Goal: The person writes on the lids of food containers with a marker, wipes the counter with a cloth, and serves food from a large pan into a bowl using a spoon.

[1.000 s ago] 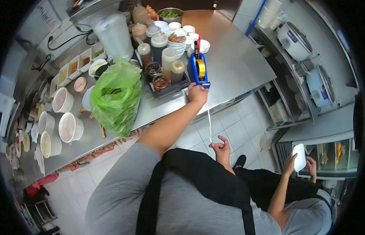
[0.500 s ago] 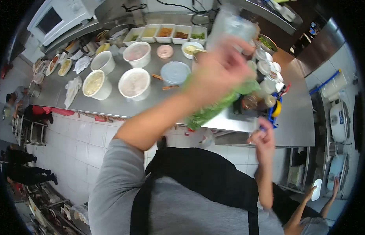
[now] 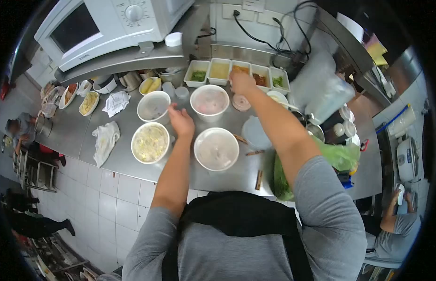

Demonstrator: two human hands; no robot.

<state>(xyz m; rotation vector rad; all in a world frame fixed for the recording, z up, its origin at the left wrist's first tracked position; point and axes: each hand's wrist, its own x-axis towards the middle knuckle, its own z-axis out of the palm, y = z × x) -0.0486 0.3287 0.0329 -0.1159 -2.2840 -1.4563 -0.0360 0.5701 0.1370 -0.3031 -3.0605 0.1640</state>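
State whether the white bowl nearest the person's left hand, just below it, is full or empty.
Full, or close to it. The white bowl holds a pale, lumpy food that reaches nearly to its rim, beside the left hand.

Counter: brushed grey stainless-steel counter, dull sheen.
Tubs: round white tubs, look like smooth matt plastic.
Rag: crumpled white cloth rag, soft, matt.
Bag: thin green plastic bag, glossy, wrinkled.
Microwave: white microwave oven, smooth casing.
Floor: white glazed floor tiles.

White bowls on steel counter
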